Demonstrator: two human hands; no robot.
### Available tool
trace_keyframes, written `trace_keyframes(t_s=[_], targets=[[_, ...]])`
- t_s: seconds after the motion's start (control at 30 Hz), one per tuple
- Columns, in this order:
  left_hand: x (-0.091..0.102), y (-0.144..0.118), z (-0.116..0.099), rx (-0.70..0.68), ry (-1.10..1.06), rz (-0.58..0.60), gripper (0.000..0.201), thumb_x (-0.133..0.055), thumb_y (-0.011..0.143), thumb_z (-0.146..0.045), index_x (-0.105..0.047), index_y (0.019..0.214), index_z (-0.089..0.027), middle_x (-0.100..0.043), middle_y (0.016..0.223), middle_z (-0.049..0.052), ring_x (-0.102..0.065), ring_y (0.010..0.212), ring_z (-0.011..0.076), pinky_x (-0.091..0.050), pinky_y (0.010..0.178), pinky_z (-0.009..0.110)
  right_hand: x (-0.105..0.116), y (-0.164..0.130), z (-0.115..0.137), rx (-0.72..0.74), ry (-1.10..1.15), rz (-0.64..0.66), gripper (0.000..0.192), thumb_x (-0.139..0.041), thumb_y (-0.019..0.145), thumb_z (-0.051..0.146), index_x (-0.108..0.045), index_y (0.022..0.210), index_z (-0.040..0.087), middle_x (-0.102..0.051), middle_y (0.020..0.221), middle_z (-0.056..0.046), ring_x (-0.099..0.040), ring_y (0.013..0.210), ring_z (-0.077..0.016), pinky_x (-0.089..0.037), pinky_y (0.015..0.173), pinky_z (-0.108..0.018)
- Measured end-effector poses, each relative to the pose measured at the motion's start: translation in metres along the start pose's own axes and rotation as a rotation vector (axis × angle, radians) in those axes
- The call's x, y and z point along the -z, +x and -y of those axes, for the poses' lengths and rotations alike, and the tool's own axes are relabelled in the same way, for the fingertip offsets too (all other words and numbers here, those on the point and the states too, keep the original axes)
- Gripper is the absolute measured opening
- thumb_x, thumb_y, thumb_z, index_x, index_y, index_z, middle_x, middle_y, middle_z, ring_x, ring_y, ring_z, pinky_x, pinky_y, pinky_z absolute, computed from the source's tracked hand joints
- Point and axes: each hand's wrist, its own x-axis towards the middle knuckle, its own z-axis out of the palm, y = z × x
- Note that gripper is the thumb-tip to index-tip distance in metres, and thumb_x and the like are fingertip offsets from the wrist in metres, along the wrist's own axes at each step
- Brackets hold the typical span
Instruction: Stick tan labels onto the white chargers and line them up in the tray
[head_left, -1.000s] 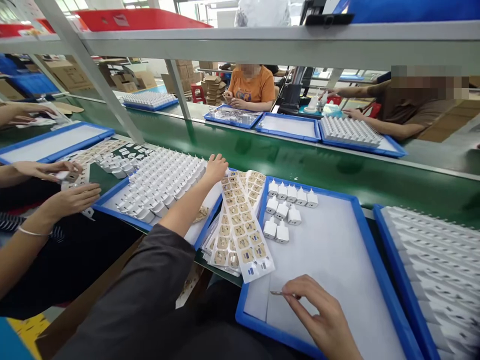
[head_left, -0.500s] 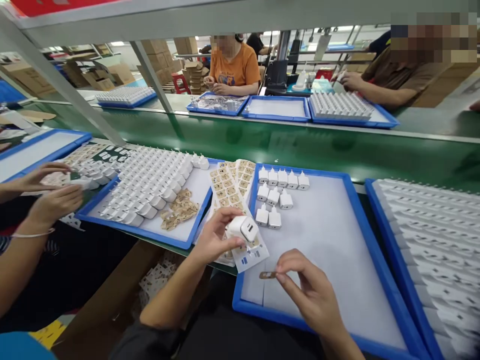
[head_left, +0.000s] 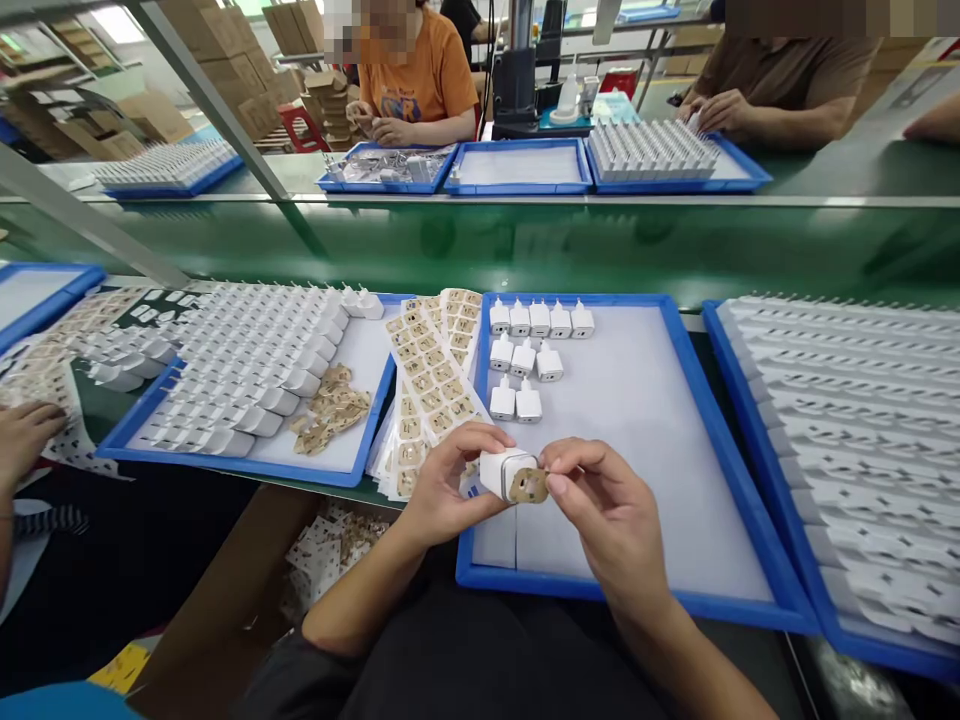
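Note:
My left hand (head_left: 442, 480) grips a small white charger plug (head_left: 501, 470) over the near edge of the middle blue tray (head_left: 679, 345). My right hand (head_left: 607, 510) pinches a small tan sticker (head_left: 531, 486) against the plug's end face. Several finished white plugs (head_left: 529, 350) stand in rows at the tray's far left corner. Sheets of tan stickers (head_left: 427, 385) lie between this tray and the left blue tray (head_left: 358, 450), which holds rows of white plugs (head_left: 247, 350) and a pile of peeled scraps (head_left: 330, 415).
A third blue tray (head_left: 757, 440) packed with white plugs sits at the right. A green conveyor belt (head_left: 480, 245) runs behind the trays. Across it, two people work at more blue trays (head_left: 517, 165). Another person's hand (head_left: 26, 435) is at the left edge.
My left hand took a plug from the left tray and brought it near. My right hand has moved the sticker up against the plug. The view has tilted down.

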Motion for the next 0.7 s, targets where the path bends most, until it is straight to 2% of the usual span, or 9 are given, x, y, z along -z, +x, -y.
trace_keyframes(t_s=[0.43, 0.7], targets=[[0.0031, -0.001, -0.0013, 0.019, -0.007, 0.035, 0.046, -0.08, 0.074, -0.009, -0.061, 0.113, -0.024, -0.065, 0.108, 0.006, -0.061, 0.105, 0.0197, -0.051, 0.09, 0.031, -0.0002, 0.0012, 0.0022, -0.018, -0.01, 0.053, 0.009, -0.065, 0.09, 0.017, -0.066, 0.088, 0.026, -0.064, 0.085, 0.002, -0.059, 0.081, -0.0131, -0.048, 0.071, -0.024], [0.0039, -0.0024, -0.0028, 0.039, 0.004, 0.05, 0.045, -0.079, 0.074, -0.007, -0.061, 0.112, -0.024, -0.064, 0.11, 0.006, -0.06, 0.105, 0.0194, -0.049, 0.091, 0.031, -0.006, 0.0024, 0.0094, 0.016, -0.098, 0.032, 0.009, -0.065, 0.089, 0.015, -0.065, 0.088, 0.024, -0.063, 0.082, 0.002, -0.061, 0.077, -0.0107, -0.052, 0.07, -0.019]])
